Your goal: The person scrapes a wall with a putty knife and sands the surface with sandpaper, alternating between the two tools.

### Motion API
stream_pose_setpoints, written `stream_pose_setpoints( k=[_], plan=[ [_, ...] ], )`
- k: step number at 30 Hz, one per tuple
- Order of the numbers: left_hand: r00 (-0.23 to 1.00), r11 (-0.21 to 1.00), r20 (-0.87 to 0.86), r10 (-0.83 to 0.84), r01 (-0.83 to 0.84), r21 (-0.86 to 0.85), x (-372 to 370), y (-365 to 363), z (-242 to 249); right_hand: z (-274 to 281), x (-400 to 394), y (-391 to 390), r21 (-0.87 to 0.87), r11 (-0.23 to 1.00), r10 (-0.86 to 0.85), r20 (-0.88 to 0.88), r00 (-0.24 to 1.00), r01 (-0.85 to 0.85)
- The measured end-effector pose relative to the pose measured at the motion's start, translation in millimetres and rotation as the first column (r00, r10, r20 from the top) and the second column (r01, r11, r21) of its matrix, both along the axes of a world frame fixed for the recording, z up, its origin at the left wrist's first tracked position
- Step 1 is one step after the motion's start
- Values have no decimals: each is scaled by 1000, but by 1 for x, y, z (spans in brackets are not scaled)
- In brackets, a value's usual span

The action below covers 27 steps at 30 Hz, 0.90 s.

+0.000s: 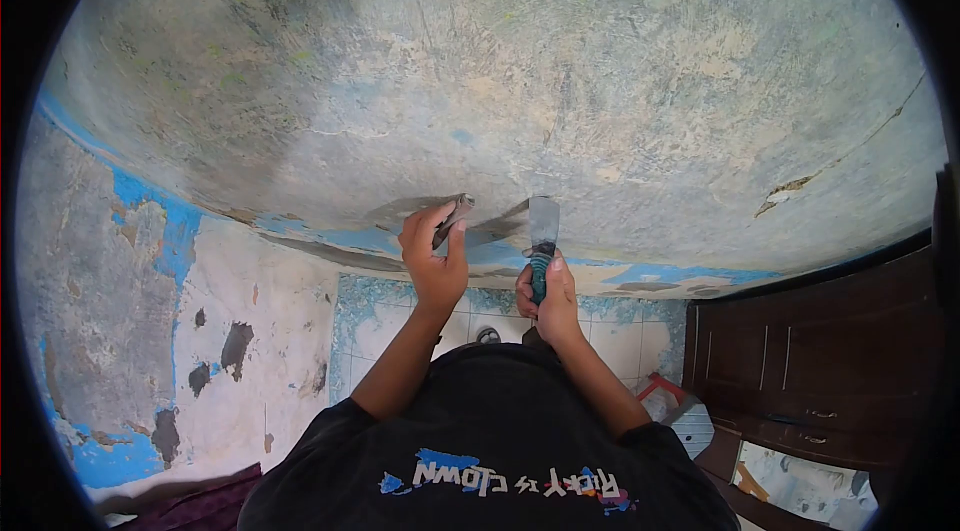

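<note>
My right hand (550, 299) grips a putty knife by its teal handle (540, 269). Its metal blade (544, 222) points up and lies against the scraped, grey-beige wall (520, 61). My left hand (433, 256) holds a second flat tool (456, 215), smeared with grey filler, with its edge touching the wall just left of the blade. The two hands are close together, about a hand's width apart. A dark smear of wet filler (420, 205) marks the wall around both tools.
Remnants of blue paint (660, 274) run along the wall's lower edge. A side wall (150, 311) with peeling blue paint and dark patches stands at left. Below lies a white tiled floor (390, 326) strewn with flakes. Dark wooden cabinets (800, 361) stand at right, beside a red-and-white object (672, 399).
</note>
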<state>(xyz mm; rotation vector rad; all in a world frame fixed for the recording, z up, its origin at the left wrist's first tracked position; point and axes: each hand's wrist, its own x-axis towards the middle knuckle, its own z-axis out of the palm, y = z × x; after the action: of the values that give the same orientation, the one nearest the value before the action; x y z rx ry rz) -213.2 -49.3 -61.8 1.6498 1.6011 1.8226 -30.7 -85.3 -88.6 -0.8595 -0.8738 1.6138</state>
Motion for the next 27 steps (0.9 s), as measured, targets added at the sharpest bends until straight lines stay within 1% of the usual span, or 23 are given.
stream_pose_setpoints(
  k=[3, 10, 15, 18, 22, 24, 27],
  plan=[
    [994, 999, -108, 31, -33, -15, -5, 0, -1, 4, -3, 1, 37, 999, -10, 12, 1000, 9],
    [998, 1000, -66, 13, -13, 2, -10, 0, -6, -2, -1, 1, 26, 999, 35, -7, 999, -35],
    [1000, 1000, 17, -7, 7, -15, -9, 1, -8, -1, -12, 0, 28, 1000, -13, -36, 999, 14],
    [996, 998, -93, -2, 8, 62, -12, 6, -16, -7, -7, 4, 30, 1000, 1, -27, 1000, -1],
    [996, 997, -90, -12, 18, 69, -7, 5, -18, -7, -7, 4, 71, 997, -13, 19, 1000, 12],
    [993, 997, -116, 1, 8, 80, -8, 6, -18, -4, -7, 3, 41, 999, -16, -4, 1000, 17],
    [1000, 998, -21, 4, -2, 68, -7, 7, -19, -1, -12, 1, 2, 1000, -29, -49, 998, 29]
  ],
)
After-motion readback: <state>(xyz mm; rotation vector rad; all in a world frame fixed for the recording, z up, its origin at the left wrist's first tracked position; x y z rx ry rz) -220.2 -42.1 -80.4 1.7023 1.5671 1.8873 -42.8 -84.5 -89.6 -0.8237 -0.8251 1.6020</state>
